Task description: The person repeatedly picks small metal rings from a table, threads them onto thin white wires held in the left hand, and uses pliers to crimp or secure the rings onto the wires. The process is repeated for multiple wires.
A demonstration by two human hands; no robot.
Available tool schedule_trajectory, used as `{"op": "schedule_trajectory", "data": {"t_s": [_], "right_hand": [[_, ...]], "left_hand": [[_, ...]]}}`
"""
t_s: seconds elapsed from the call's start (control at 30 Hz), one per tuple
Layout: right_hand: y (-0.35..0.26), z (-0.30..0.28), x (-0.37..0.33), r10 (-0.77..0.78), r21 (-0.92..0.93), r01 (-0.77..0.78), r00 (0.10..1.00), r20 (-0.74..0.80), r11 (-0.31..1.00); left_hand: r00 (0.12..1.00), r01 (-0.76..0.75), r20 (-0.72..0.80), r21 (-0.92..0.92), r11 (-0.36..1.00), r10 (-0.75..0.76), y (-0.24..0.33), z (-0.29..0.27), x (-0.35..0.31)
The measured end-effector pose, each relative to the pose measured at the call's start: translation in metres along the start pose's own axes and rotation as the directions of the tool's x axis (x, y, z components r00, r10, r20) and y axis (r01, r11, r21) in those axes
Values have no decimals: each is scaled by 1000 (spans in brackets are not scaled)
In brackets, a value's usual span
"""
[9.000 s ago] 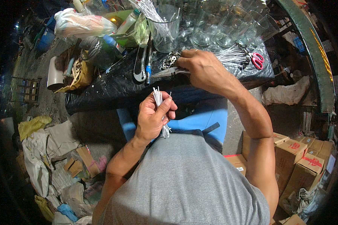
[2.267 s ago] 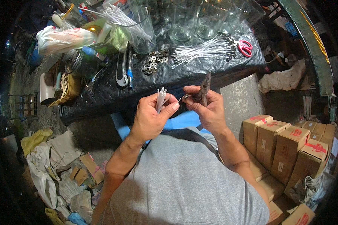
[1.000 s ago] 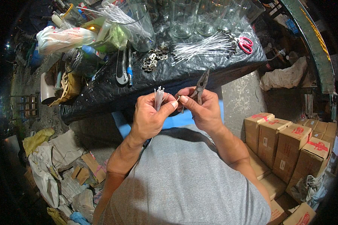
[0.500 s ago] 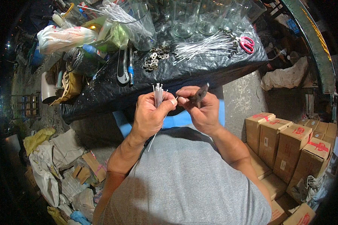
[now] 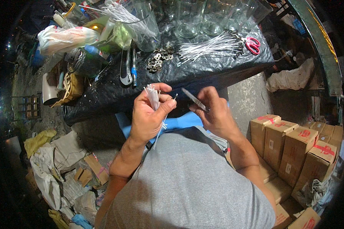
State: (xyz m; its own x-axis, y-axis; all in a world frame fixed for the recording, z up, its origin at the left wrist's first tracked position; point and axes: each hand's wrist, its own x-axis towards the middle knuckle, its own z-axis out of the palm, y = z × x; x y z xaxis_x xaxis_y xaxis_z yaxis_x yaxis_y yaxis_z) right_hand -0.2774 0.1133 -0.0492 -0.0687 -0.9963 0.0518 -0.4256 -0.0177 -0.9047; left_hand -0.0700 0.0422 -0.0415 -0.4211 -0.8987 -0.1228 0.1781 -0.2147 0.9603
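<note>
My left hand is closed around a bundle of white candle wicks. Between its thumb and forefinger it pinches a single wick, whose lower end hangs down before my shirt; a small dark bit shows at its top end. To the right, apart from the wicks, my right hand grips a grey metal tool that looks like pliers, partly smeared by motion. On the table beyond lie a small heap of metal wick tabs and a spread pile of white wicks.
Red-handled scissors, a utility knife and several clear glasses stand or lie on the black-covered table. A glass of wicks is at its back. Cardboard boxes stack at right; crumpled sacks lie at left.
My right hand has drawn away from my left, to the right and slightly down, and the pliers have swung to point left. My left forefinger has lifted, and the bundle tilts left.
</note>
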Motion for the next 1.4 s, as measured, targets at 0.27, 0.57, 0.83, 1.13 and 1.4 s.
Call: {"op": "schedule_trajectory", "data": {"t_s": [0.27, 0.57, 0.83, 1.13, 1.4], "right_hand": [[8, -16, -9, -53, -216, 109, 967, 250, 970], [0, -16, -3, -105, -262, 182, 954, 281, 948], [-9, -16, -3, 21, -196, 23, 976, 218, 980], [19, -19, -5, -107, -155, 156, 953, 283, 976], [29, -39, -9, -178, -257, 166, 984, -25, 952]], "left_hand": [[995, 65, 72, -30, 997, -62, 3, -7, -1], [993, 16, 108, 207, 978, -39, 8, -12, -3], [996, -26, 89, 391, 920, -10, 10, -9, -3], [947, -270, 294, 520, 810, 127, 25, 17, 7], [966, -253, 213, 677, 691, 146, 29, 19, -7]]}}
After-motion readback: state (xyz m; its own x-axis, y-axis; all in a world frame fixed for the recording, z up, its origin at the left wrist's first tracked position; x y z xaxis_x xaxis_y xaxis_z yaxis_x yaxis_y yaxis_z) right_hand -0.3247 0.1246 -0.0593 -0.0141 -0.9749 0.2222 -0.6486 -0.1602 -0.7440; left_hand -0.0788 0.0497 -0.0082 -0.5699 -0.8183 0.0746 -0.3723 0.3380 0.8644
